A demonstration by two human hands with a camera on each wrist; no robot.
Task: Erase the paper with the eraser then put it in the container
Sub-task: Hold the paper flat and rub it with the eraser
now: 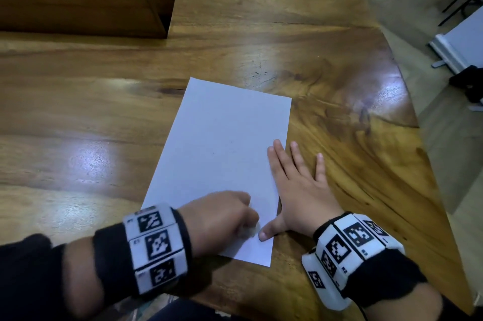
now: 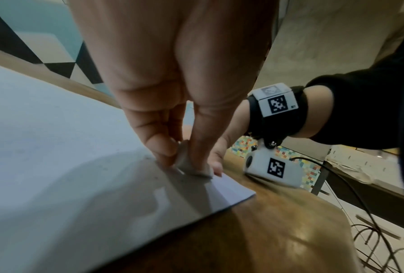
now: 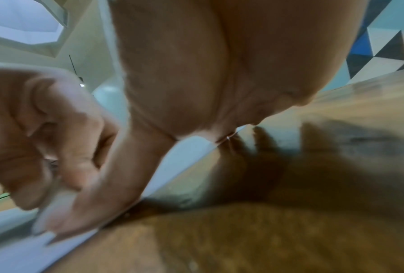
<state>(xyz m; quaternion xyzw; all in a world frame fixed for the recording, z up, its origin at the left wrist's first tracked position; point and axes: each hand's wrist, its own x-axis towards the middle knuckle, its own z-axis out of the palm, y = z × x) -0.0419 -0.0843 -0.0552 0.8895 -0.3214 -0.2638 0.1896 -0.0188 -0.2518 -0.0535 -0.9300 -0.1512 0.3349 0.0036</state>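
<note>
Under left hand (image 1: 219, 216): eraser (image 2: 187, 162), seemingly.

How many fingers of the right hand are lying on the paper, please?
3. The right hand lies flat: its thumb and two leftmost fingers rest on the paper, along its right edge. The other two fingers lie on the wooden table.

Soft overhead light leaves pale glare patches on the glossy tabletop (image 1: 86, 158), and the far corners of the head view fall dim. Straight edges bow toward the frame borders. The left hand (image 1: 219, 216) smears with motion blur there. In the left wrist view its shadow lies grey across the paper (image 2: 56, 166). The right wrist view is the softest, with everything near smeared and its lower part dark.
</note>
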